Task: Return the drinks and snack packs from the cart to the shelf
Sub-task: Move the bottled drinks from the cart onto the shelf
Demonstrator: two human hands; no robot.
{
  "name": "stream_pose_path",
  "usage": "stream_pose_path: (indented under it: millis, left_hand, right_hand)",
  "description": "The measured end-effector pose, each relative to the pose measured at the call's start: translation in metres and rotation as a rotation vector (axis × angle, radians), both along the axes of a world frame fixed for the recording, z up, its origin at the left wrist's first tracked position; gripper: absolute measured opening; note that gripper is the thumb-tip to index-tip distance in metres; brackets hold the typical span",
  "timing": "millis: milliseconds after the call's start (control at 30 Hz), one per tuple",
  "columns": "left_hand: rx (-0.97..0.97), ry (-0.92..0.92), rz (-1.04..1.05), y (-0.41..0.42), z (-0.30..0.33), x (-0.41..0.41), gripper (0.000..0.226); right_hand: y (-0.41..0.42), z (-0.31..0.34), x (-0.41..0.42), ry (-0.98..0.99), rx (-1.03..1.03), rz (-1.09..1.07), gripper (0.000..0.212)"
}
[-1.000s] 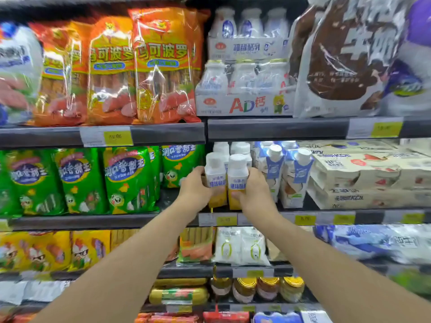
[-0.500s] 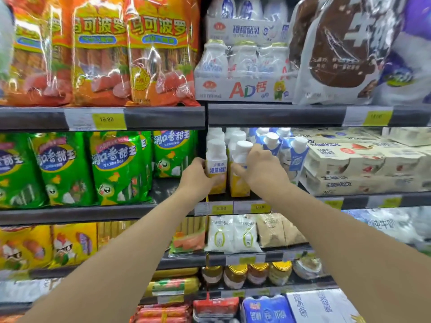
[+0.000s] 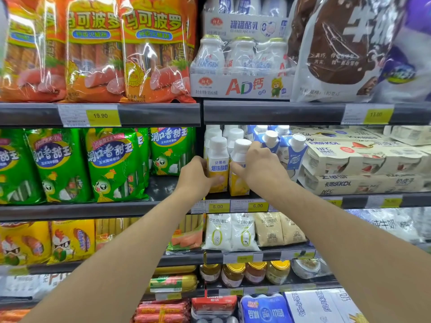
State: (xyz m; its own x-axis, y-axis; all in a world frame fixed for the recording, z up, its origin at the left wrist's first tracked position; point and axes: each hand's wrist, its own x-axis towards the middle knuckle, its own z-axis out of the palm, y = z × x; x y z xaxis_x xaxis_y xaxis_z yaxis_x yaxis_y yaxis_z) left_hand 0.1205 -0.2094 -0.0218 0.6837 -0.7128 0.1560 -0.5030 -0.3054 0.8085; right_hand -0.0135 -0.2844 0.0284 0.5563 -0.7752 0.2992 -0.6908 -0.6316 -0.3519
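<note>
Standing upright at the front edge of the middle shelf (image 3: pixel 163 207), two yellow yogurt bottles (image 3: pixel 219 169) were each gripped: left hand (image 3: pixel 194 176) curled round one, right hand (image 3: pixel 261 169) round its neighbour, beside blue cartons (image 3: pixel 292 152).

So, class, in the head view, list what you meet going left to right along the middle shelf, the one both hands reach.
Green sausage packs → left hand → two yellow drink bottles → right hand → blue-and-white cartons → cream yoghurt multipacks.

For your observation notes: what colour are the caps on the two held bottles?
White, on both bottles, clearest in the head view.
</note>
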Motion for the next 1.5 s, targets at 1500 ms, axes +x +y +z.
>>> stream_pose_path:
  millis: [1500]
  left_hand:
    - [0.03,0.019,-0.034,0.014,0.008,-0.003,0.047]
  right_hand:
    - [0.007,-0.006,-0.008,0.025,0.038,-0.006,0.057]
